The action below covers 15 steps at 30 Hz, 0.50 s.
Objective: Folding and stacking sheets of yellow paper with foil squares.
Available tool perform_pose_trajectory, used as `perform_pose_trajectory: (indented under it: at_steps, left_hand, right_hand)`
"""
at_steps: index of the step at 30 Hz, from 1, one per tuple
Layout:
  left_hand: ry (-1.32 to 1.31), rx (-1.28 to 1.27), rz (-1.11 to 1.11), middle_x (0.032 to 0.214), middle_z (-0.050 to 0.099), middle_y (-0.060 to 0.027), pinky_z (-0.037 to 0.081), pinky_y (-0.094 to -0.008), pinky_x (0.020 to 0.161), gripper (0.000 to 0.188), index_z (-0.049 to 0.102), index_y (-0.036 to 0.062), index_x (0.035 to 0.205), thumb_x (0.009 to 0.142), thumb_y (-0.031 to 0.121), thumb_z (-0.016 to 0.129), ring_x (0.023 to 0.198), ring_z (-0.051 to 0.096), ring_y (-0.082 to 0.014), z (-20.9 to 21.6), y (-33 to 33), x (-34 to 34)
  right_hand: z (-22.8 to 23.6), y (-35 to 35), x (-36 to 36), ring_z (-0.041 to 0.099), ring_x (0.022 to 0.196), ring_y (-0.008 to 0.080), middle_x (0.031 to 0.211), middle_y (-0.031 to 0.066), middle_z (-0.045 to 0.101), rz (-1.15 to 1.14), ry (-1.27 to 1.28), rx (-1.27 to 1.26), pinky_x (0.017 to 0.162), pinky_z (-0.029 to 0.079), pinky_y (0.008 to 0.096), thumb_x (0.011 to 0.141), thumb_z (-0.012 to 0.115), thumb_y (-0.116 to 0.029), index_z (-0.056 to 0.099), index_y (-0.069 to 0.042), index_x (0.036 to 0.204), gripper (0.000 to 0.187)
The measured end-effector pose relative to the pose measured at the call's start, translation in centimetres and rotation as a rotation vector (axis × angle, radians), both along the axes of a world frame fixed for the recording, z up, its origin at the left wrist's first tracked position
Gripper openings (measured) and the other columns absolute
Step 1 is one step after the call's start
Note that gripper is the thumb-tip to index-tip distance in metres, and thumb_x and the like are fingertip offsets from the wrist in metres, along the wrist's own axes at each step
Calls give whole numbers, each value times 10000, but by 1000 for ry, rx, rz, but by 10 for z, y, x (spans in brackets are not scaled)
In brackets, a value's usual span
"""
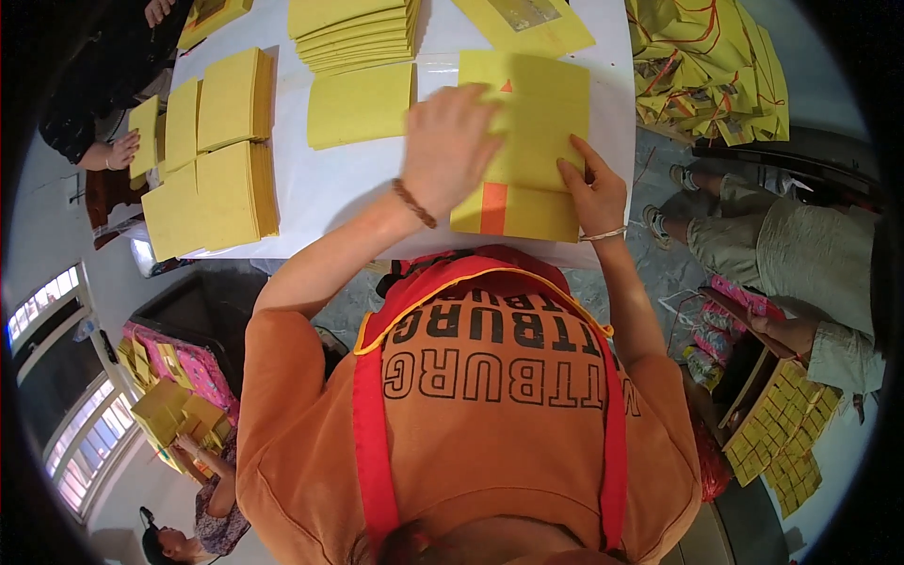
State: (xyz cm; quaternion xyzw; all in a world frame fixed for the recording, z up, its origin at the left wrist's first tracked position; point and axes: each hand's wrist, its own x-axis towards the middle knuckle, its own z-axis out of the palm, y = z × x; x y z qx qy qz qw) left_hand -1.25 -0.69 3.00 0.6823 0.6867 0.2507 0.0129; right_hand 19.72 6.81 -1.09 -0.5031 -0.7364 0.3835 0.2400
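Note:
A yellow paper sheet point(541, 141) with fold lines and an orange strip at its near edge lies flat in front of me on the white-covered table point(353, 193). My left hand point(452, 137) is over its left side, fingers stretched out and blurred by motion; I see nothing held in it. At the sheet's right edge, my right hand point(598, 193) has thumb and index finger closed on the paper. Left of the sheet lies a smaller yellow folded piece point(361, 105), just nearer than a tall stack of yellow folded paper point(353, 33).
Several yellow stacks point(221, 151) stand at the table's left, where another person's hand point(122, 149) holds a yellow piece. A yellow piece with a window point(527, 24) lies at the far side. Bundled yellow paper with red strings point(711, 75) is at the right, near a standing person point(782, 235).

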Motion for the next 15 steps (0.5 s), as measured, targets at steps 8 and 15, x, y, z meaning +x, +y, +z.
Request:
perform_pose_trajectory:
  at_steps: [8, 15]
  left_hand:
    - [114, -145, -170, 1346, 365, -121, 245, -501, 988, 514, 501, 166, 1217, 784, 433, 574, 1243, 308, -320, -34, 1, 23]
    - [145, -157, -182, 1335, 372, -136, 214, -523, 991, 535, 505, 107, 1204, 768, 411, 565, 1248, 290, -321, -38, 2, 23]
  right_hand:
    - [28, -1, -7, 552, 751, 199, 845, 71, 582, 71, -300, 128, 672, 408, 378, 765, 646, -284, 598, -145, 1144, 406]
    - [1, 4, -25, 195, 1349, 231, 1448, 75, 247, 535, -364, 412, 1036, 62, 581, 869, 447, -412, 338, -170, 1360, 558]
